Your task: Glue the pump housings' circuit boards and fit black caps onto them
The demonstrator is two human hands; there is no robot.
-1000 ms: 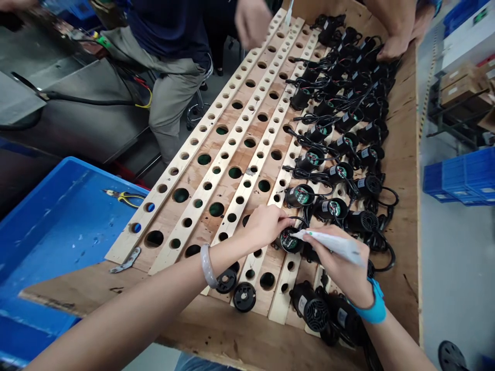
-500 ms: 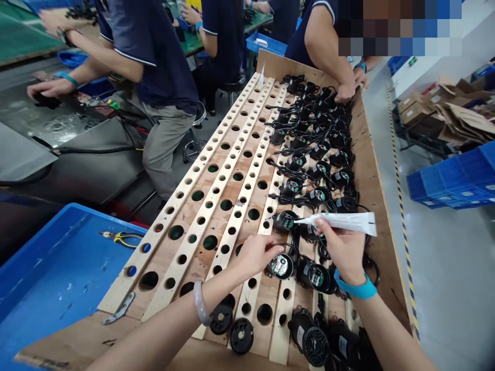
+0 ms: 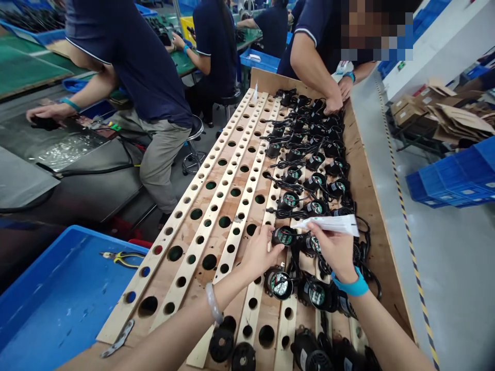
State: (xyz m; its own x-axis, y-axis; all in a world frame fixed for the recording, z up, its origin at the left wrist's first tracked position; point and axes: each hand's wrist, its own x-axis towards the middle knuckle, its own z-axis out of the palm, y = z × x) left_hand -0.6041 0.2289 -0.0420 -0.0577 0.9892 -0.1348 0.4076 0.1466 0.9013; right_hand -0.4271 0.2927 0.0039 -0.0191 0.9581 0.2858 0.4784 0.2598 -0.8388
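Observation:
My right hand (image 3: 337, 252) is closed around a white squeeze tube (image 3: 332, 223). The tube lies nearly level, and its narrow nozzle points left, over a black round housing (image 3: 285, 236) with a green circuit board inside. My left hand (image 3: 262, 252) grips this housing from its left side, thumb below and fingers above. Just nearer to me sits another open black housing (image 3: 281, 284), its board showing whitish patches. To the right of that one lies a further housing (image 3: 317, 293) with a board inside. Black cables run between them.
The units stand on a wooden rack (image 3: 216, 206) with rows of holes. Pliers (image 3: 122, 258) rest on a blue tray (image 3: 77, 288) at left; a metal bracket (image 3: 118, 340) lies at the near corner. A co-worker's hands (image 3: 336, 98) are at the far end.
My left hand has left the nearer housing and moved up to the one under the nozzle. The tube in my right hand has shifted slightly left. The view has tilted up a little.

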